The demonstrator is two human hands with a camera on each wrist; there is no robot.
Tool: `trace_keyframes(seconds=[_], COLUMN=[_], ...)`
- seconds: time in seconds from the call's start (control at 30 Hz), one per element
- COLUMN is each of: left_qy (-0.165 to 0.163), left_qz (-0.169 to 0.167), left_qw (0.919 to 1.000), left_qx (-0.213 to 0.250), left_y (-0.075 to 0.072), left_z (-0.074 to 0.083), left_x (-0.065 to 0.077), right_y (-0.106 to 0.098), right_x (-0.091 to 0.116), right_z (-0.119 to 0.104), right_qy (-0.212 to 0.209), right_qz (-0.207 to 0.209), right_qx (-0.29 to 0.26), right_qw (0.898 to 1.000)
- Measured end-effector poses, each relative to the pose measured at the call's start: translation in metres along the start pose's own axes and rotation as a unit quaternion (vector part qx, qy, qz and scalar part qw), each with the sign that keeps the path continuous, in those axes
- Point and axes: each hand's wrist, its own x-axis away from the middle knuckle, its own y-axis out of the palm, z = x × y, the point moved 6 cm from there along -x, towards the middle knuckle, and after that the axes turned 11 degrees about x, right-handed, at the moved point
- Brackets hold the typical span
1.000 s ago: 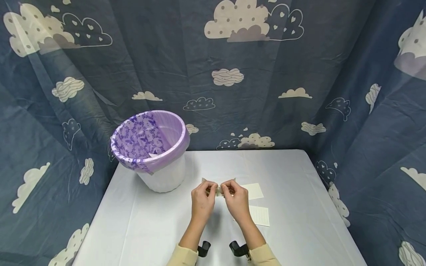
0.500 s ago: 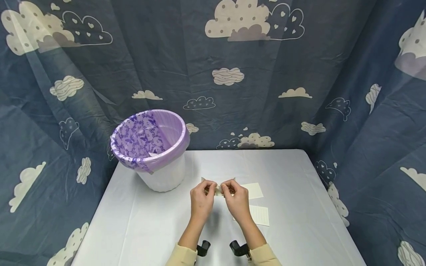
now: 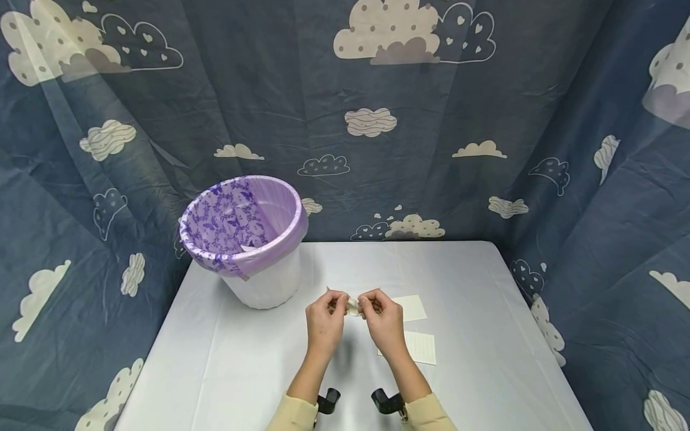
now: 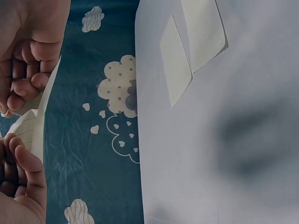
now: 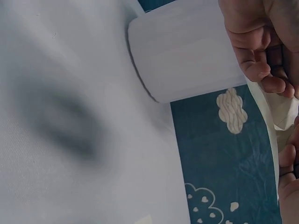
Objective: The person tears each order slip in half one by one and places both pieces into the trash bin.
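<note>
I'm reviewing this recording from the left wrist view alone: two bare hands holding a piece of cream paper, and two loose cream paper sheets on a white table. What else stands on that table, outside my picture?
Observer: In the head view, a round white bin stands on the left side of the table, beyond the left hand.

Reviewer: Is the bin lined with anything?

Observer: Yes, a glossy purple liner, partly printed with a darker purple pattern, is folded over its rim.

Reviewer: I can't make out any markings on the loose sheets. Are there some?

Observer: In the head view, the nearer loose cream paper sheet shows faint ruled lines.
</note>
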Motion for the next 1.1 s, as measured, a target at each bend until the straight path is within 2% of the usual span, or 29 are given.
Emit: trace_keyframes(seconds=[0.2, 0.73, 0.97, 1.1], left_qy=[-0.008, -0.016, -0.015, -0.004], left_qz=[0.005, 0.016, 0.023, 0.030], left_qw=[0.9999, 0.9996, 0.9995, 0.9994], left_qx=[0.009, 0.015, 0.018, 0.016], left_y=[-0.002, -0.006, -0.010, -0.013], left_z=[-0.001, -0.002, -0.002, -0.002], left_x=[0.000, -0.002, -0.003, -0.003], right_y=[0.001, -0.004, -0.007, -0.009], right_x=[0.000, -0.004, -0.006, -0.004], right_z=[0.004, 0.009, 0.014, 0.013], right_qy=[0.026, 0.062, 0.099, 0.090], right_qz=[-0.005, 0.001, 0.005, 0.010], right_qx=[-0.031, -0.043, -0.034, -0.041], right_qw=[0.999, 0.997, 0.994, 0.995])
